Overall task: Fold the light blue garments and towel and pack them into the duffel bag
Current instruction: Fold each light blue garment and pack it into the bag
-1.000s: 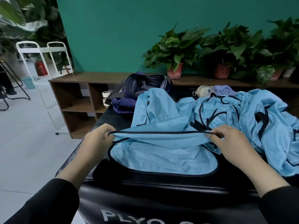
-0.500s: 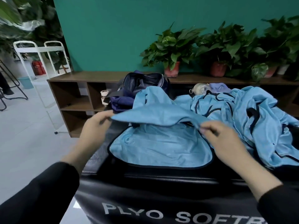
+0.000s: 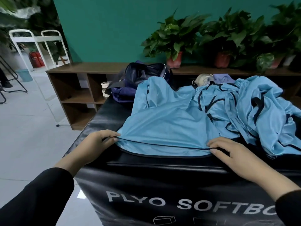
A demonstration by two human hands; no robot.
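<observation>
A light blue garment [image 3: 166,123] with dark piping lies spread on the black padded box [image 3: 171,176]. My left hand [image 3: 97,142] pinches its near hem at the left corner. My right hand [image 3: 228,150] holds the same hem at the right corner, fingers on the fabric. A heap of more light blue garments [image 3: 254,111] lies to the right. The dark navy duffel bag [image 3: 143,75] stands open at the box's far end, partly hidden behind the spread garment.
A pale bottle [image 3: 202,79] and a lilac cloth [image 3: 223,78] lie behind the heap. A brown shelf unit [image 3: 78,88] runs along the green wall with potted plants [image 3: 174,39] on top. White frames [image 3: 37,39] stand on the tiled floor at left.
Both hands lifted the garment's upper layer, then brought it back down toward me, and now the hem lies at the box's near edge, covering the lower layer.
</observation>
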